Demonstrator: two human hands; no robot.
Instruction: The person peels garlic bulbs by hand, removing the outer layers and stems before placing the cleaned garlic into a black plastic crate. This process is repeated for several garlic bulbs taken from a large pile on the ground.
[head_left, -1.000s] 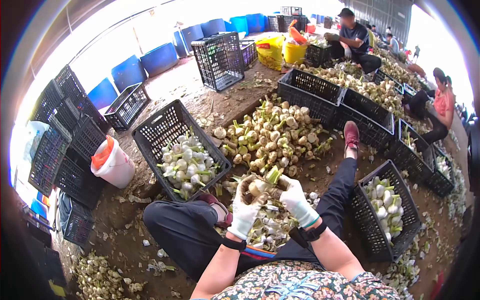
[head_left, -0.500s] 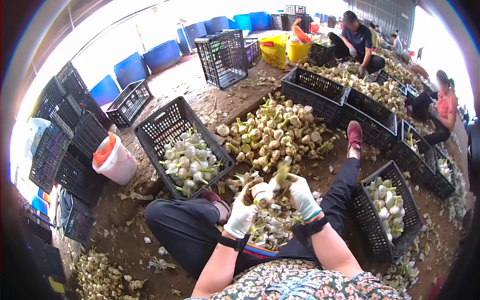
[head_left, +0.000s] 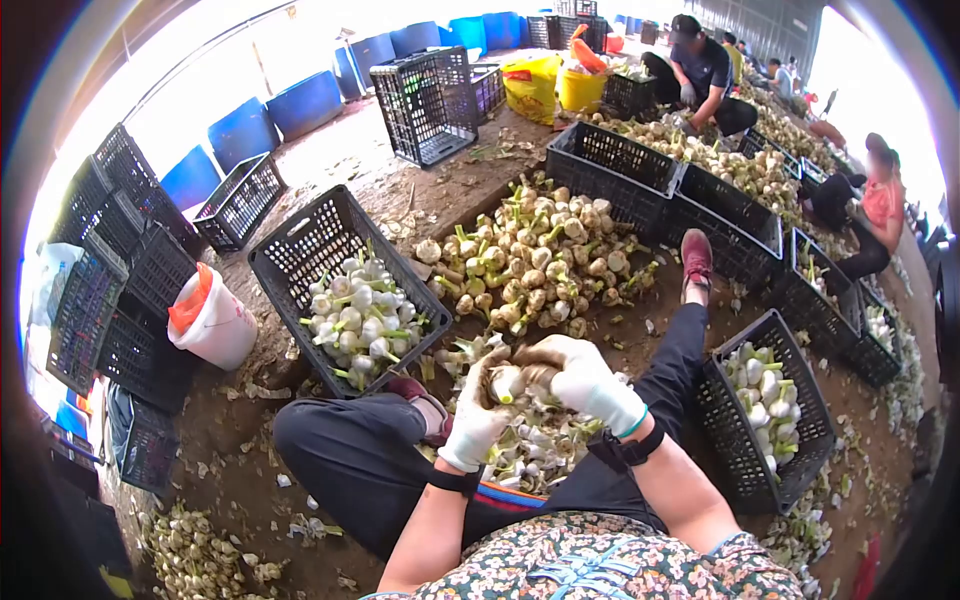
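Observation:
Between my two gloved hands is a garlic bulb (head_left: pixel 506 384), pale with a short cut green stem. My left hand (head_left: pixel 476 415) wraps round its left side. My right hand (head_left: pixel 580 378) is curled over its upper right, fingers bent against it; their tips are partly smeared, so its exact grip is unclear. Below lie white peelings (head_left: pixel 545 440) between my legs. In front sits a heap of soil-stained garlic (head_left: pixel 545 255). Peeled bulbs (head_left: pixel 365 315) fill part of the black crate (head_left: pixel 300 240) at left. Another black crate (head_left: pixel 730 440) at right holds more peeled garlic (head_left: pixel 765 400).
A white bucket (head_left: pixel 222 330) with an orange bag stands at left beside stacked black crates (head_left: pixel 150 270). More crates (head_left: pixel 720 230) line the far right side of the heap. Two people (head_left: pixel 705 70) (head_left: pixel 880 205) sit by a long garlic row. Loose garlic (head_left: pixel 195 555) lies lower left.
My right hand has moved in over the bulb, and its fingers have curled. The green piece seen between my hands no longer shows. The whole view has shifted slightly.

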